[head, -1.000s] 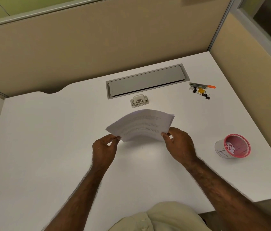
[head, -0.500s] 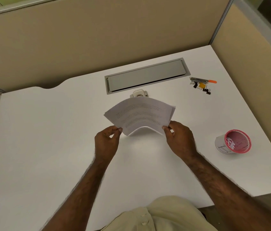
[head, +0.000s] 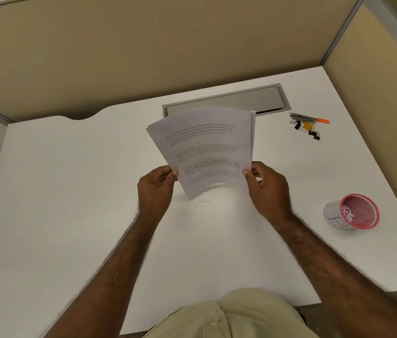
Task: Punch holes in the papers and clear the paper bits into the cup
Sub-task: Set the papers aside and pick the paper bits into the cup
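A stack of printed papers (head: 204,145) is held upright above the middle of the white desk (head: 58,203). My left hand (head: 154,191) pinches its lower left edge and my right hand (head: 269,189) pinches its lower right edge. Small white paper bits (head: 202,203) lie scattered on the desk just below the stack. A cup (head: 352,212) with a pink rim lies tipped on its side at the right, with white bits inside. The hole punch is hidden behind the papers.
A grey cable tray lid (head: 241,100) is set into the desk behind the papers. Binder clips (head: 311,131) and an orange-tipped tool (head: 314,119) lie at the back right. Beige partition walls (head: 144,57) close the back and right side.
Both hands have raised the papers from nearly flat to upright, which hides the hole punch and uncovers the paper bits on the desk.
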